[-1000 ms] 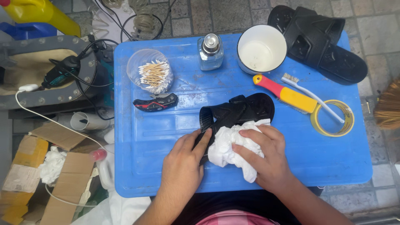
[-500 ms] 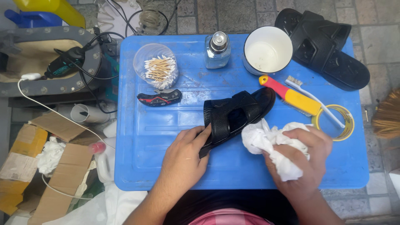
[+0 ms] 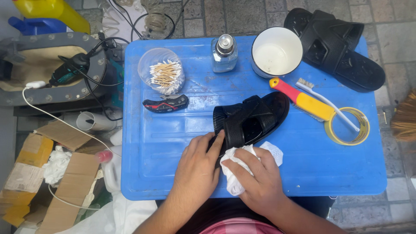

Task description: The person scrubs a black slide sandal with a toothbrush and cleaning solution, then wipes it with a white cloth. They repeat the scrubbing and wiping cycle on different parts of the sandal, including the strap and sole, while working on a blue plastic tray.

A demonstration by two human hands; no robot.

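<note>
A: Entry. We have the black strapped rubber sandal (image 3: 251,119) lying at the middle of the blue plastic table top (image 3: 173,143), heel end towards us. Our left hand (image 3: 197,167) lies flat with fingers extended, fingertips pressing the sandal's near edge; it pins rather than grips. Our right hand (image 3: 255,177) is closed around the crumpled white cloth (image 3: 236,167), which touches the sandal's near side.

B: Step in hand, as we judge it: wiping the heel end. The next move calls for steady downward pressure from the left hand while the cloth goes along the sole edge and under the straps.

A: Nearby: the round clear tub of cotton swabs (image 3: 162,76), the small glass bottle with metal cap (image 3: 224,53), the white enamel bowl (image 3: 276,52), the brush with red and yellow handle (image 3: 301,99), and a second black sandal (image 3: 336,45) overhanging the far right corner.

B: Limits: the heel end is covered by both hands, so we cannot tell how clean it is. The bottle's contents are unclear. The cloth's underside is hidden.
</note>
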